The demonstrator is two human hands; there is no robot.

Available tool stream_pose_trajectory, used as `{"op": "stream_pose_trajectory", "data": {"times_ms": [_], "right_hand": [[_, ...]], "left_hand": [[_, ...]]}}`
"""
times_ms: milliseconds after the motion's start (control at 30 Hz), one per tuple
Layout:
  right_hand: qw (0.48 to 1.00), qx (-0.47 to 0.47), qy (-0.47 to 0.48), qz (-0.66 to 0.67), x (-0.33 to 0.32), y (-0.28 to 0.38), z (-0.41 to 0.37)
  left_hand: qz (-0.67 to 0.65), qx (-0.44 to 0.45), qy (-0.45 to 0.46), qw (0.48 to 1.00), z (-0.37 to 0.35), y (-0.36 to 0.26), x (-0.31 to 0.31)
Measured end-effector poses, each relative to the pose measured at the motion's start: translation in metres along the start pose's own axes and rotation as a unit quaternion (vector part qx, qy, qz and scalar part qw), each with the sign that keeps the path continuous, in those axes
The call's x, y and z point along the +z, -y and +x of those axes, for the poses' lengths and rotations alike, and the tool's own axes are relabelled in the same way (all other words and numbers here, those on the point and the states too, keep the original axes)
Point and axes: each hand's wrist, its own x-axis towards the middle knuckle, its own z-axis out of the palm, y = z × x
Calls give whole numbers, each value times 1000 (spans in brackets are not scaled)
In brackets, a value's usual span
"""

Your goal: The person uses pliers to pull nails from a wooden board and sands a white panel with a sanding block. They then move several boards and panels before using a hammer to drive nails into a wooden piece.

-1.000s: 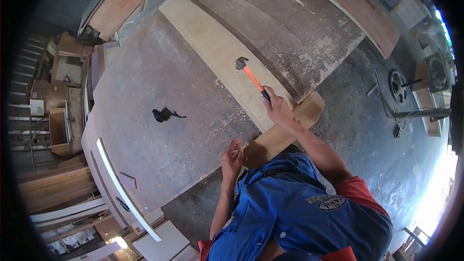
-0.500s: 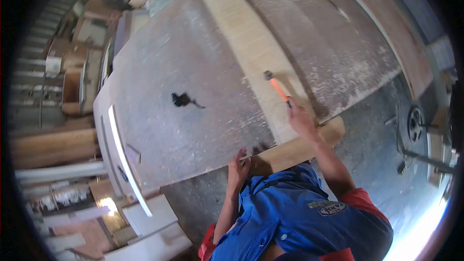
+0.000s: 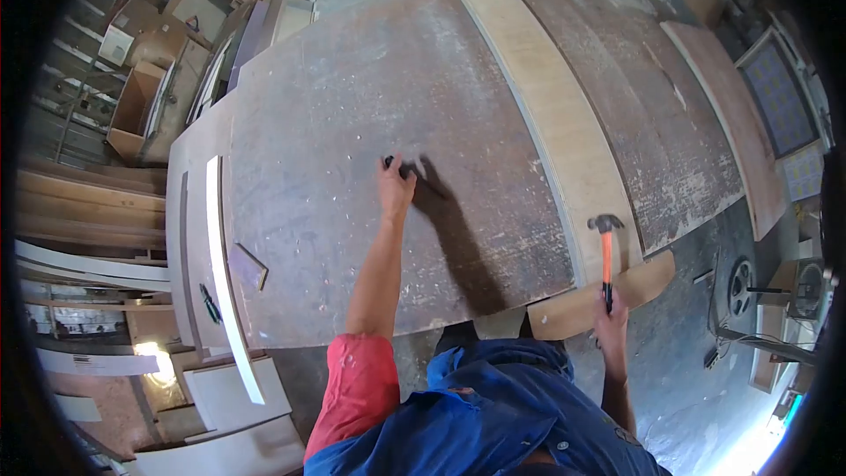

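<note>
My left hand (image 3: pixel 396 187) is closed round a small black object (image 3: pixel 388 161) above the brown worktable (image 3: pixel 352 79), its arm stretched forward and a shadow falling to its right. What the black object is cannot be made out. In my right hand (image 3: pixel 610 317) is the black grip of a claw hammer (image 3: pixel 606 251) with an orange shaft. The hammer's head lies over the near end of a long pale plywood strip (image 3: pixel 555 97) on the table. Under the strip's near end, at the table's front edge, is a shorter curved wooden piece (image 3: pixel 608 300).
A white strip (image 3: pixel 226 273), a small purple-grey block (image 3: pixel 248 266) and a green-handled tool (image 3: pixel 210 303) lie at the table's left. A reddish board (image 3: pixel 731 115) lies along its right side. Wood pieces are stacked far left; a fan-like wheel (image 3: pixel 742 286) stands at the right.
My left hand has moved from the table's front edge out to the black object and closed on it. My right hand has drawn the hammer back toward the body. The view has shifted.
</note>
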Motion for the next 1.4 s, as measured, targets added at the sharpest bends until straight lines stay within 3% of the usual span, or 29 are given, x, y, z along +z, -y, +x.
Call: {"op": "stream_pose_trajectory", "data": {"times_ms": [67,100,167,233,267,333,367,433,467,533,600,667,800,867,933,1000,1133,1200,1233,1300,1400], "right_hand": [[998,48,-26,28,21,10,-19],[997,52,-26,51,31,14,-26],[996,56,-23,67,43,36,-37],[996,53,-15,70,54,52,-40],[996,49,9,70,60,57,-41],[997,60,10,49,76,64,-38],[995,54,22,84,84,73,-33],[989,65,57,119,94,106,-18],[990,63,49,120,97,129,-6],[949,145,104,259,103,172,25],[972,58,95,206,119,194,76],[992,-110,-19,66,154,167,154],[1000,-3,8,21,170,226,278],[999,-33,-19,-20,182,237,355],[1000,2,-21,-1,185,274,405],[989,-100,-112,-9,210,263,474],[984,-90,-122,-93,223,280,525],[984,28,-55,-170,234,270,551],[984,31,-52,-169,238,264,551],[977,-33,-125,-171,236,268,539],[976,-66,-70,-197,226,259,532]], "left_hand": [[-44,-44,116,991,7,16,4],[-29,39,63,997,6,39,11],[-79,-17,33,996,3,56,-21],[17,10,-58,998,7,105,-47],[-154,-153,-34,976,11,113,-69],[92,-84,46,991,7,148,-94],[85,-76,47,992,2,147,-95],[84,-15,-50,995,-3,129,-92],[78,-10,-51,996,-2,113,-86],[93,79,-26,992,-7,68,-69],[2,33,35,999,-13,34,-42],[25,1,45,999,-21,12,-17],[59,-31,69,995,-13,1,-3],[70,-39,76,994,-11,-2,-4],[82,-45,89,992,-9,-1,-2],[88,-54,97,990,-5,-2,-1],[101,-68,121,985,-3,-5,-1],[102,-66,121,985,-1,-5,1],[101,-64,120,986,-2,-5,0],[103,-66,124,985,-2,-5,1],[104,-65,121,985,-4,-4,-2]]}}
